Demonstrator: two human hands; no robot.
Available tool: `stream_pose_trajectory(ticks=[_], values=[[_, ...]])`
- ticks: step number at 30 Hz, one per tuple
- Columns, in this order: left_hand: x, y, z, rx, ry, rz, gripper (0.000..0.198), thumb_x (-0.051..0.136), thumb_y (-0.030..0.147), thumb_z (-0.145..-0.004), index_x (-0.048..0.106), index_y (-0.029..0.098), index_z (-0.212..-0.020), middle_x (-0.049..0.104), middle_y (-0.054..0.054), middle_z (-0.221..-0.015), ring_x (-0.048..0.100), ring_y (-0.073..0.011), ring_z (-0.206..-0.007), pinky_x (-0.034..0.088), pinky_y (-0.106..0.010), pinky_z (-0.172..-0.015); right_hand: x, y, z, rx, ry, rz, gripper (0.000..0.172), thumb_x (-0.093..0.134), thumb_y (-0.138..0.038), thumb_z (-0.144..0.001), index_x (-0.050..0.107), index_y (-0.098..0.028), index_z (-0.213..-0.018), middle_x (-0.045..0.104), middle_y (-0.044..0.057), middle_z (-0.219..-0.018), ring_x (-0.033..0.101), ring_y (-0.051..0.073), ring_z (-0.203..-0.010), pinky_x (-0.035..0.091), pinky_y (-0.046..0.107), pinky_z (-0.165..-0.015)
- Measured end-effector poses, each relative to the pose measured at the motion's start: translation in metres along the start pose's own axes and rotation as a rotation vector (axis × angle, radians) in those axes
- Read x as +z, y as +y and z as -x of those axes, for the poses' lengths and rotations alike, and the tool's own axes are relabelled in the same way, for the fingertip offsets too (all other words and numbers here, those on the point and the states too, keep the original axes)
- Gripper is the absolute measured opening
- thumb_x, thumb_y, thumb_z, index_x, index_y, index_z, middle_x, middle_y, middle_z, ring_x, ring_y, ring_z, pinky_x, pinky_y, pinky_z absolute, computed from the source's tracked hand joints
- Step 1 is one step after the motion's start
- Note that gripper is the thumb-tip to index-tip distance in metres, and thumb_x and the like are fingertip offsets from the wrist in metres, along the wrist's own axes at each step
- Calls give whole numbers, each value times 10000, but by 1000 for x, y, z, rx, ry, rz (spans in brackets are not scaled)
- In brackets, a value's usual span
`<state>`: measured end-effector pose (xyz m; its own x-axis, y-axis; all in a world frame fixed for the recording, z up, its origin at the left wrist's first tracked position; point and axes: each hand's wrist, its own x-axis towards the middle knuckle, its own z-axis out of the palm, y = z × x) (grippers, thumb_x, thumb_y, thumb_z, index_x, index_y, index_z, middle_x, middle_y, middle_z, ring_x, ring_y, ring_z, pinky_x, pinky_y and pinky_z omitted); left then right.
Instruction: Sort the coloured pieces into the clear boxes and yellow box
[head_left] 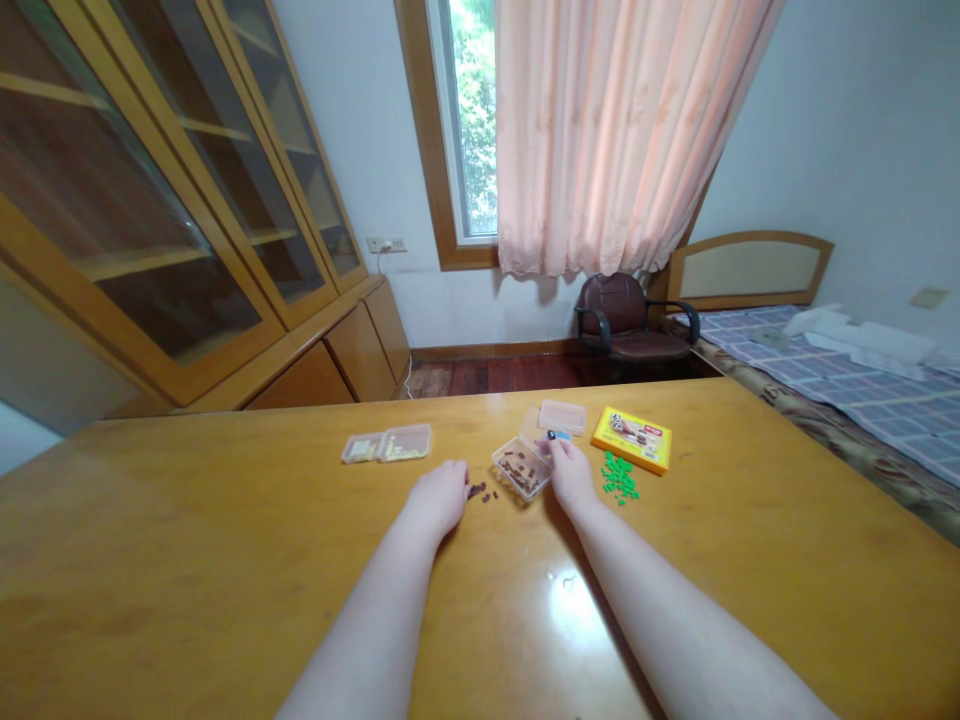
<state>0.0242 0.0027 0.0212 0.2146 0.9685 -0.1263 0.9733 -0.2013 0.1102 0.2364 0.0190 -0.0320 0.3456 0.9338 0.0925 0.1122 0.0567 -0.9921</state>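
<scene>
My right hand [570, 470] grips the near right edge of a clear plastic box [498, 462], which is tilted and raised a little off the table. Small brown pieces [521, 470] lie scattered inside it. To the left, my left hand [444, 492] rests low on the tabletop with fingers curled. Its fingertips touch a few loose brown pieces [480, 490]; whether any are pinched is hidden. Behind the box lies a clear lid [562, 416], and a small blue item [556, 436] shows partly behind my right fingers.
A yellow box [634, 438] lies at the right, with a pile of green pieces [620, 477] before it. At the left stands an open clear box [406, 443] with pale pieces. Beyond the wooden table [225, 560] are an armchair [626, 315], a bed and a glass-fronted cabinet.
</scene>
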Motion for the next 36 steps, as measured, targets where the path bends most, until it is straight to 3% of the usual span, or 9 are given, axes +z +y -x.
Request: stream_pose_trajectory(ticks=[12, 22, 31, 36], values=[[1, 17, 2, -44, -82, -7, 191, 425, 272, -807, 546, 160, -903, 611, -108, -951, 591, -201, -845, 431, -279, -698, 1, 0, 0, 13, -21, 11, 354, 427, -432, -740, 653, -161, -763, 662, 65, -777, 585, 199, -759, 409, 292, -713], [0, 22, 4, -21, -69, -39, 237, 338, 239, -849, 534, 132, -928, 594, -127, -971, 588, -210, -871, 438, -301, -726, 2, -3, 1, 22, -10, 14, 359, 431, -438, -735, 658, -161, -748, 665, 63, -766, 586, 203, -755, 412, 292, -703], [2, 19, 2, -19, -25, -89, 241, 317, 231, -858, 526, 133, -926, 591, -117, -936, 588, -206, -841, 435, -303, -703, 1, -5, 3, 4, -10, 13, 364, 443, -459, -736, 659, -166, -744, 668, 69, -778, 583, 205, -756, 412, 296, -706], [-6, 25, 4, 64, 96, -21, 239, 301, 266, -878, 501, 165, -960, 580, -92, -940, 573, -191, -846, 417, -298, -720, 2, -7, 4, -10, -42, 15, 351, 443, -440, -737, 655, -160, -734, 663, 71, -770, 581, 204, -762, 408, 300, -714]])
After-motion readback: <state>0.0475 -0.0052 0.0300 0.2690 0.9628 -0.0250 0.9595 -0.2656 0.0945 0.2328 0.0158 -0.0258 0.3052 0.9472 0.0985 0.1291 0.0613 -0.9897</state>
